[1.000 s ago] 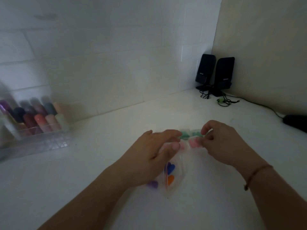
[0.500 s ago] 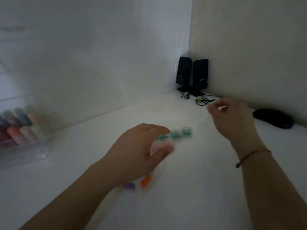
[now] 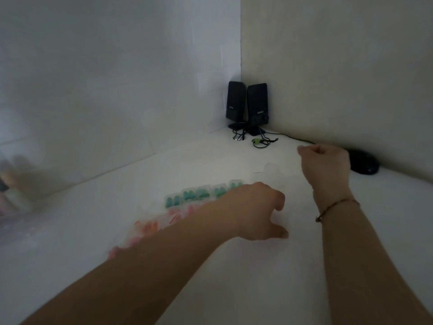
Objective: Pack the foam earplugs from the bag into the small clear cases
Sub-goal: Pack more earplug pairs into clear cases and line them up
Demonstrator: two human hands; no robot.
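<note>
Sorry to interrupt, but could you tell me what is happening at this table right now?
A person is packing foam earplugs into small clear cases on a white table. A row of cases holding green earplugs lies in the middle, with pink ones nearer, partly hidden by the left arm. The left hand reaches across above the table, fingers loosely curled. The right hand is raised and curled; whether it holds anything is unclear. Two black speakers stand in the corner.

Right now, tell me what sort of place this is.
Probably a home desk corner. A white tabletop meets two plain walls, a pair of black computer speakers stands in the corner with cables, and a black computer mouse lies beside the wall. Cases of green earplugs suggest hobby packing.
</note>
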